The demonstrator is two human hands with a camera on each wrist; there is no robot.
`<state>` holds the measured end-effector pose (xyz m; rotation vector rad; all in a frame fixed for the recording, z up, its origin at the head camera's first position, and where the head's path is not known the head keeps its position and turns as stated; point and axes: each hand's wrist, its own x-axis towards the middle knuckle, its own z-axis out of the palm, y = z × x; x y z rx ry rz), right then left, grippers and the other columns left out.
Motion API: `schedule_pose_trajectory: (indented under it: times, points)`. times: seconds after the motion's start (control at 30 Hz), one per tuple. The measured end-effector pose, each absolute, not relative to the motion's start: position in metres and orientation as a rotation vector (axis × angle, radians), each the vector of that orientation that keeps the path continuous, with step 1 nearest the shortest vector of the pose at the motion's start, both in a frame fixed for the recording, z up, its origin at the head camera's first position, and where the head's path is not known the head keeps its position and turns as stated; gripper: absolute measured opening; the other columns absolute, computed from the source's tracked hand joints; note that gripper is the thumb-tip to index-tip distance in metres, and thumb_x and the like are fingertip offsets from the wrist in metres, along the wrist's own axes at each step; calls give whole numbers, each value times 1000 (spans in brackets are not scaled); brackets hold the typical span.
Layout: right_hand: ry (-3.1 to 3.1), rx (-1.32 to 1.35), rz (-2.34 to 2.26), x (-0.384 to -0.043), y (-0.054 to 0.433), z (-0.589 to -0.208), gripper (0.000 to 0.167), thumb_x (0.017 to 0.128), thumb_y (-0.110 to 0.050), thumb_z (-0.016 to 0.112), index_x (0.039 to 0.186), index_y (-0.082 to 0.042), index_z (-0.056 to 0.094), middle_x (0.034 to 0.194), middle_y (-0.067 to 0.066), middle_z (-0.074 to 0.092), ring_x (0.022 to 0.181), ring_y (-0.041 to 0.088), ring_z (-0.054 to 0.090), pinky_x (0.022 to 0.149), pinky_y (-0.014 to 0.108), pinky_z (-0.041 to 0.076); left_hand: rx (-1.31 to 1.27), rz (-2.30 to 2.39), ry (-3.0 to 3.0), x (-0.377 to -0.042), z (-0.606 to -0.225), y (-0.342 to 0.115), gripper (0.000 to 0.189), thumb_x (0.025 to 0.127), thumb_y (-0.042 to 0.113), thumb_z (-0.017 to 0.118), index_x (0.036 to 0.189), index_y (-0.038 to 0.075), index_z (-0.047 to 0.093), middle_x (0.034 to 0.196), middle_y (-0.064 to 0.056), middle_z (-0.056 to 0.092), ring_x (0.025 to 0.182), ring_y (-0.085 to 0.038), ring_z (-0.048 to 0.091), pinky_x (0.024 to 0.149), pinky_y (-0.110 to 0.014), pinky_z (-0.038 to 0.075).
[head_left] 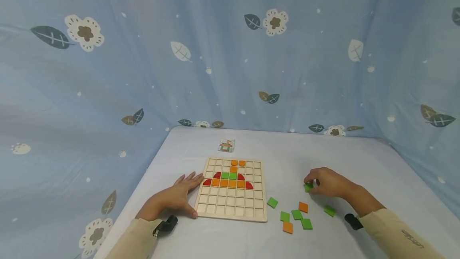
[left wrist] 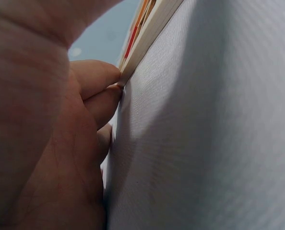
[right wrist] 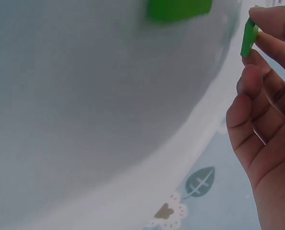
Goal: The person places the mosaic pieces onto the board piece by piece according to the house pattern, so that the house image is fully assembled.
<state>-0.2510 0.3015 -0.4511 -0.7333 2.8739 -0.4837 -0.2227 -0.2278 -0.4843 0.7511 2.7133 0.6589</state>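
Observation:
A wooden grid board lies on the white table, with red, orange and green pieces set in its upper cells. My left hand rests at the board's left edge, fingers extended and fingertips at its side; the left wrist view shows those fingertips against the wooden edge. To the right of the board, my right hand pinches a green square tile between thumb and fingers. In the right wrist view that green tile stands edge-on in the pinch, the other fingers loosely curled.
Loose green tiles and orange tiles lie between the board and my right forearm. One green tile is just below the right hand. A small pattern card lies behind the board. A blue patterned curtain surrounds the table's back and sides.

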Motion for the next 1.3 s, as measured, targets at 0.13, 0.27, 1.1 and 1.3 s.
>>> schedule_pose_trajectory:
  times: [0.13,0.27,1.1,1.3]
  points:
    - [2855,-759,-486,-251,292,-449,23,76,-13,79,98,-19,75,84,-16,59,71,8,52,60,24,49,729,657,2715,-222,-485,-227,128,51,59,88,154,9,29,160,-1,22,148,-28,7,116,-51,-1]
    - [2857,-811,-465,-250,282,-446,25,75,-13,78,100,-19,75,86,-17,59,71,7,51,60,24,49,706,657,2712,-221,-484,-225,129,51,58,88,154,10,29,160,-1,23,148,-27,6,117,-51,0]
    - [2843,-1027,-539,-252,196,-446,25,79,-22,75,104,-20,76,85,-19,58,68,4,50,58,22,48,707,688,2710,-219,-482,-227,128,51,56,89,154,12,28,160,0,21,148,-28,7,116,-52,-1]
    - [2811,-1075,-559,-254,180,-446,25,80,-23,75,104,-20,76,88,-19,58,67,4,51,58,22,48,703,662,2720,-221,-484,-227,129,51,57,89,155,12,28,160,1,21,148,-27,7,116,-51,-1]
